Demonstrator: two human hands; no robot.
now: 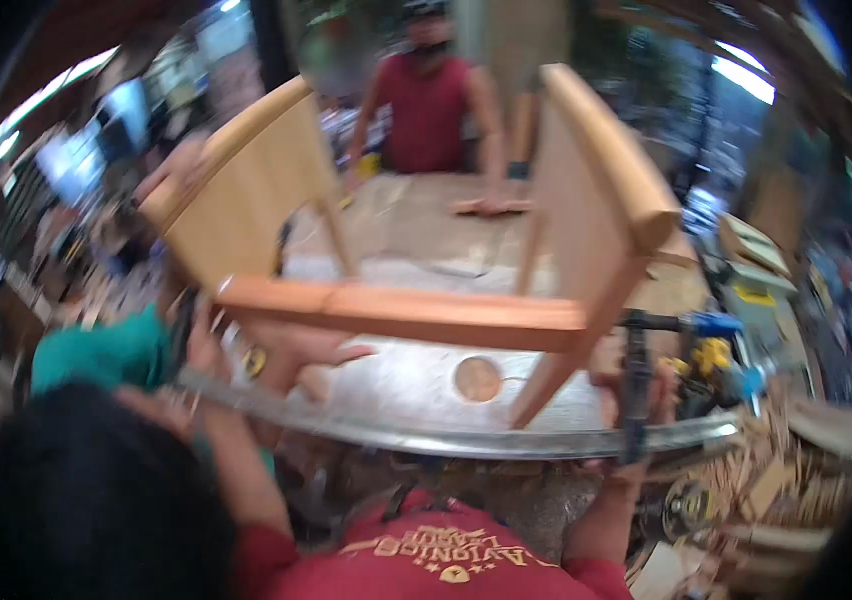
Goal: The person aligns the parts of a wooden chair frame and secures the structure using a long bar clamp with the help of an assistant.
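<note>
A wooden chair frame stands before me, with a left side panel (256,185), a right side panel (591,170) and a reddish front rail (406,312) joining them. Along its front runs a long metal bar clamp (476,442), with a black jaw at the right. My right hand (662,392) is closed around the clamp by that jaw, just outside the right leg. My left hand (208,350) is closed at the clamp's left end, beside the rail's left end. Blur and overlapping arms partly hide its fingers.
A co-worker with a teal sleeve (101,350) leans in at my left, a hand (321,345) near the rail. Another person in a red shirt (426,115) stands across the worktable (401,385). Yellow-black power tools (711,358) and wood scraps (771,480) lie right.
</note>
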